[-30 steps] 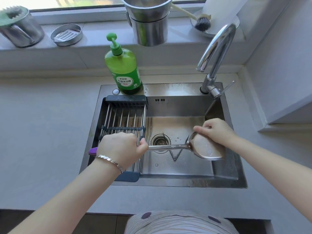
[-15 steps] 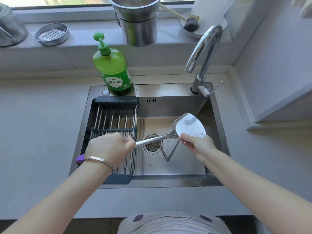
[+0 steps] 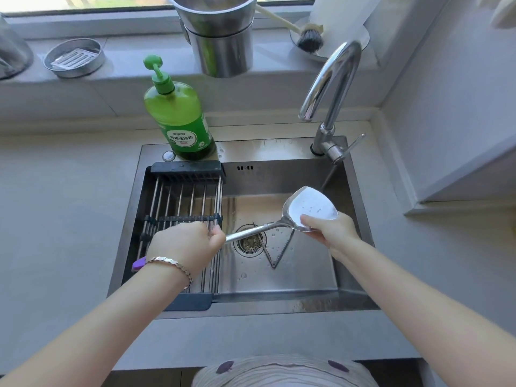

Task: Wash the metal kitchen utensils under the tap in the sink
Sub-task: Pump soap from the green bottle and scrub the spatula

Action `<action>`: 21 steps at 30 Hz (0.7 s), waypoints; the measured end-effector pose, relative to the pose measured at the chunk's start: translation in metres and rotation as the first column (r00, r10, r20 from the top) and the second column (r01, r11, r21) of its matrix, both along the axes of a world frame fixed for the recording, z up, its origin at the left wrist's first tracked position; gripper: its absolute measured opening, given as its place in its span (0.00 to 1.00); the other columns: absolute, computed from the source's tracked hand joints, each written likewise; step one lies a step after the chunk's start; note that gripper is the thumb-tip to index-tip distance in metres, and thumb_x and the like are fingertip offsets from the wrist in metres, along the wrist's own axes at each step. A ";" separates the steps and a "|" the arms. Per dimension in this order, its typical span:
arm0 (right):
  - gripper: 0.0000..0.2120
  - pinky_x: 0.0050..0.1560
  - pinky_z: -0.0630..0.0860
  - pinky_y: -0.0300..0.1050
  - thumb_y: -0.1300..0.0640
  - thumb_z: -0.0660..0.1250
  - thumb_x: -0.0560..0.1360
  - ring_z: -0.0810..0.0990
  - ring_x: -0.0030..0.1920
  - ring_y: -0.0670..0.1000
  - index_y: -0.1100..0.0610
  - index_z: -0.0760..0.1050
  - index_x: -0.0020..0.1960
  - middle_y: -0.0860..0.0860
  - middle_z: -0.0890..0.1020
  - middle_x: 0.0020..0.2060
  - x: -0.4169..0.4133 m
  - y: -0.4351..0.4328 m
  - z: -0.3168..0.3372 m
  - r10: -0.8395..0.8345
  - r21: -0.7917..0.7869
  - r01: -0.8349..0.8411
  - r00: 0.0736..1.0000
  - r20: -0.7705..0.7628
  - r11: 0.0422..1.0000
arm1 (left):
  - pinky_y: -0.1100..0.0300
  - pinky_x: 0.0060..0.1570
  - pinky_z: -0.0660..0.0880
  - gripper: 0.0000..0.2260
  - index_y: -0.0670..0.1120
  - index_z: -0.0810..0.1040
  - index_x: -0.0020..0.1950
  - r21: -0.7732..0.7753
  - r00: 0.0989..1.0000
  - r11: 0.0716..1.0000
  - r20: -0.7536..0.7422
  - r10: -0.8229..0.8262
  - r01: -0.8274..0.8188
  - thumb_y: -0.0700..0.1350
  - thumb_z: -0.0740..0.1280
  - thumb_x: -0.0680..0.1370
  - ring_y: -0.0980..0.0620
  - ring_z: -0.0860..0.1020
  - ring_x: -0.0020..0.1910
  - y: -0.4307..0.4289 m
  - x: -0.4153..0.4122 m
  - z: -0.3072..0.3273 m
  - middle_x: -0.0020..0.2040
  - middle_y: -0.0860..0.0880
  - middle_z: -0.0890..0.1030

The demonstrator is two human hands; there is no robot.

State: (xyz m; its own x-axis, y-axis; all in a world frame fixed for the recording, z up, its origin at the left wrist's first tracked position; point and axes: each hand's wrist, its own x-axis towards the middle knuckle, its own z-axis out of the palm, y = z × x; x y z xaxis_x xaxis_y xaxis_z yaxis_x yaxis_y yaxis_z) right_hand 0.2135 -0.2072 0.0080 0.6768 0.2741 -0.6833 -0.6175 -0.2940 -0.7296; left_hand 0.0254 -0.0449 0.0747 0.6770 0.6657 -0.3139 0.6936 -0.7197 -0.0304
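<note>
Metal spatula (image 3: 308, 206) is what we hold over the sink (image 3: 251, 310), its shaft running across the basin above the drain (image 3: 250, 243) and its broad blade raised toward the back right corner, below and in front of the tap (image 3: 332, 88). Our left hand (image 3: 184, 247) has its fingers curled round the handle, above the front part of the drying rack (image 3: 178, 202) that spans the sink's left side. The purple handle end (image 3: 138, 264) shows past the wrist, just beside the bracelet (image 3: 173, 265). Our right hand (image 3: 332, 233) pinches the near edge of the blade, thumb on top and the other fingers underneath (we cannot see how those lie). Drops of water dot the blade's face and the basin floor.

At the sink's back left corner a green soap bottle (image 3: 178, 118) stands upright on the rim, touching the back end of the rack. On the windowsill behind it we see two stacked metal pots (image 3: 220, 37), a dish brush (image 3: 308, 39) lying on a plate to their right, and a round tin (image 3: 74, 57) holding a small grater to their left.
</note>
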 end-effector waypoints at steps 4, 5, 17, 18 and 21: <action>0.12 0.22 0.74 0.34 0.54 0.78 0.64 0.80 0.31 0.47 0.55 0.75 0.35 0.49 0.80 0.34 0.016 0.001 -0.008 0.127 -0.210 -0.092 0.979 0.161 0.973 | 0.66 0.24 0.62 0.23 0.47 0.77 0.33 0.019 0.999 0.999 -0.012 -0.037 0.037 0.56 0.50 0.78 0.54 0.68 0.22 -0.002 0.001 -0.003 0.23 0.52 0.69; 0.12 0.20 0.72 0.33 0.50 0.76 0.66 0.80 0.31 0.47 0.55 0.75 0.33 0.50 0.80 0.33 0.021 0.003 -0.011 0.169 -0.263 -0.118 0.969 0.179 0.958 | 0.65 0.24 0.62 0.23 0.48 0.77 0.33 0.031 0.999 0.998 -0.017 -0.046 0.046 0.56 0.50 0.78 0.54 0.68 0.22 0.000 0.001 -0.003 0.23 0.52 0.69; 0.19 0.20 0.65 0.33 0.42 0.72 0.66 0.71 0.21 0.45 0.59 0.76 0.34 0.50 0.76 0.25 0.041 0.008 -0.045 0.669 -0.484 -0.572 0.742 0.039 0.662 | 0.66 0.22 0.61 0.23 0.48 0.68 0.27 0.059 0.990 0.993 -0.108 -0.095 0.102 0.59 0.50 0.77 0.54 0.66 0.21 0.017 0.003 -0.023 0.22 0.53 0.68; 0.21 0.21 0.64 0.33 0.41 0.69 0.69 0.70 0.20 0.46 0.59 0.74 0.32 0.51 0.74 0.23 0.041 0.010 -0.052 0.645 -0.497 -0.546 0.763 0.038 0.675 | 0.66 0.22 0.62 0.24 0.48 0.67 0.26 0.064 0.989 0.993 -0.111 -0.095 0.103 0.59 0.50 0.77 0.54 0.66 0.21 0.019 0.003 -0.027 0.22 0.53 0.67; 0.24 0.23 0.68 0.36 0.45 0.55 0.79 0.71 0.23 0.51 0.60 0.71 0.32 0.53 0.72 0.24 0.046 0.015 -0.084 0.355 -0.465 -0.309 0.935 0.011 0.829 | 0.65 0.25 0.65 0.24 0.49 0.66 0.26 0.062 0.992 0.995 -0.110 -0.065 0.072 0.62 0.51 0.76 0.54 0.68 0.22 0.026 0.007 -0.038 0.23 0.53 0.68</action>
